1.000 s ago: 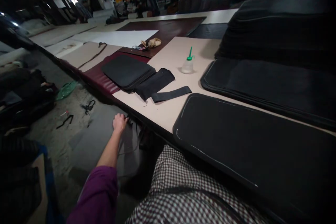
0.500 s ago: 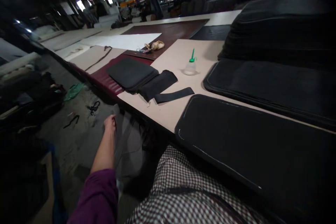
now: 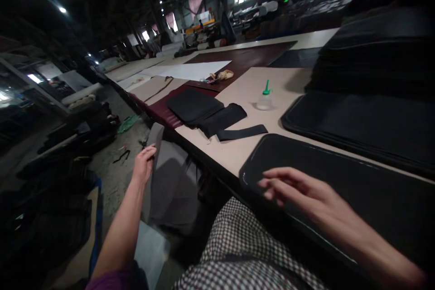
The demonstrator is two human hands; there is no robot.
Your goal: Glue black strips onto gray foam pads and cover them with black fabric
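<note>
fabric in a grey sheet (image 3: 157, 176) is hanging beside the long edge of the beige-topped table (image 3: 226, 158), and i am watching the bare left hand (image 3: 144, 163) gripping its upper end. the bare right hand (image 3: 299, 190) is showing partly open, loosely curled, over the flat black panel with rounded corners (image 3: 380, 197); i am not able to tell if they are touching. beyond, a squat translucent bottle with a green nozzle (image 3: 264, 102) is standing on the table near a narrow black strip (image 3: 243, 132).

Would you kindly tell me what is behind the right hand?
Behind the right hand is a black panel, with beige sheeting beyond its far edge; the part directly behind is hidden.
</note>
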